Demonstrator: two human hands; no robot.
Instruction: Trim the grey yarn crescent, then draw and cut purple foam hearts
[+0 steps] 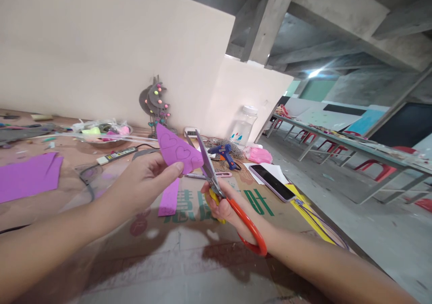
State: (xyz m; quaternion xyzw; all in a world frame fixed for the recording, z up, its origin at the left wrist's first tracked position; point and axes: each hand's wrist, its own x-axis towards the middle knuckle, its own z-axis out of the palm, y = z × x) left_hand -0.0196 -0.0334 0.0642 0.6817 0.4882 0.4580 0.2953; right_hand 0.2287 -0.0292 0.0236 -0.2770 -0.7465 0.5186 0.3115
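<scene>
My left hand (158,173) pinches a piece of purple paper (175,148) with heart outlines drawn on it, thumb on the near face. In my right hand (229,205) are scissors (248,225) with one orange and one yellow handle loop. Their blades are spread and point up and away, right beside the paper's right edge; whether they touch it I cannot tell. Below the hands, a purple strip (169,198) lies on the printed cardboard (199,241). Larger purple sheets (30,178) rest at the left.
Behind the hands are a blue glue gun (225,154), a clear bottle (243,126), a pink utility knife (222,174) and a power strip (116,155). A phone (272,182) lies right. A moon-shaped ornament (155,101) stands against the partition (101,38); a bowl (103,137) holds craft bits.
</scene>
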